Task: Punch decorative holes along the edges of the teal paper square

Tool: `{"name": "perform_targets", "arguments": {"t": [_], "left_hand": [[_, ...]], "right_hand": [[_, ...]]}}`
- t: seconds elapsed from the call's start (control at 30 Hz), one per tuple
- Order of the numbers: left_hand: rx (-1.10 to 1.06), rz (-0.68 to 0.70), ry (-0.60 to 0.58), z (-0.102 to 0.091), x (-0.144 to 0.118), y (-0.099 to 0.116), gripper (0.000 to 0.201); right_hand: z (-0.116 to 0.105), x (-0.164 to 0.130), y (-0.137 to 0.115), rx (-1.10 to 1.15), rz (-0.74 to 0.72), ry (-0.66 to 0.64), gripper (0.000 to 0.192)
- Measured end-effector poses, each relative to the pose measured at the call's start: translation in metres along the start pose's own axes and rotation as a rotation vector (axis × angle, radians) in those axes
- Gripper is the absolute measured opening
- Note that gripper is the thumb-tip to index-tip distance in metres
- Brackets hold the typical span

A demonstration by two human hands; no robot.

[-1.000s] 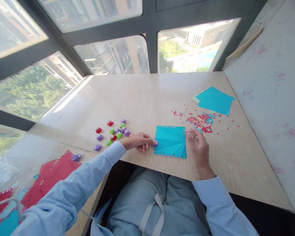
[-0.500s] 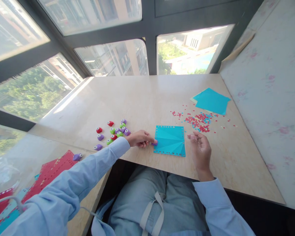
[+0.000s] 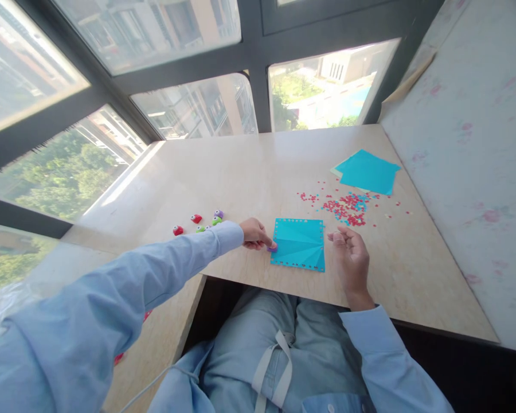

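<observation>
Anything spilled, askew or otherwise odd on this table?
Yes: red and blue paper dots lie scattered loose on the table, beside the blue paper stack. The blue sheet lies flat, its edges punched; the left hand presses a purple punch at its edge.

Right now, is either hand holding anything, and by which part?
The left hand pinches a small purple punch at the blue paper's left edge; which part cannot be told. The right hand holds nothing.
</observation>
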State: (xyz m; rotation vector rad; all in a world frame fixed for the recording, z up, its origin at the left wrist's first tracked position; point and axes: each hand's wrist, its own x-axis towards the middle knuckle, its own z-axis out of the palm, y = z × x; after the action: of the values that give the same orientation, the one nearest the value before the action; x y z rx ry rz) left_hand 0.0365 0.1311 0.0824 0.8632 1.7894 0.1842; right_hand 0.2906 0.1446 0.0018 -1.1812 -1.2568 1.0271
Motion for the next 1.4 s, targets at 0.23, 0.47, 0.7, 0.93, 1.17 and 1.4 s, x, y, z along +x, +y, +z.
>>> {"name": "perform_targets", "arguments": {"t": [0.23,0.47,0.7,0.93,1.17,1.4], "left_hand": [[0.01,-0.051,-0.002,0.005,0.004,0.001,0.033],[0.112,-0.065,-0.009,0.006,0.009,0.003,0.042],[0.237,-0.14,-0.114,-0.002,0.014,0.006,0.043],[0.274,-0.1,-0.19,-0.015,0.013,0.016,0.042],[0.165,-0.084,-0.144,-0.02,0.002,0.009,0.038],[0.127,-0.042,-0.14,-0.02,-0.002,0.008,0.034]], "right_hand": [[0.0,0.001,0.0,0.017,-0.01,-0.007,0.045],[0.0,0.001,0.004,-0.006,-0.028,-0.024,0.044],[0.0,0.003,0.006,-0.038,-0.036,-0.034,0.044],[-0.001,0.005,0.004,-0.012,-0.048,-0.035,0.038],[-0.001,0.005,0.002,-0.007,-0.052,-0.04,0.037],[-0.001,0.005,0.002,-0.004,-0.037,-0.044,0.037]]}}
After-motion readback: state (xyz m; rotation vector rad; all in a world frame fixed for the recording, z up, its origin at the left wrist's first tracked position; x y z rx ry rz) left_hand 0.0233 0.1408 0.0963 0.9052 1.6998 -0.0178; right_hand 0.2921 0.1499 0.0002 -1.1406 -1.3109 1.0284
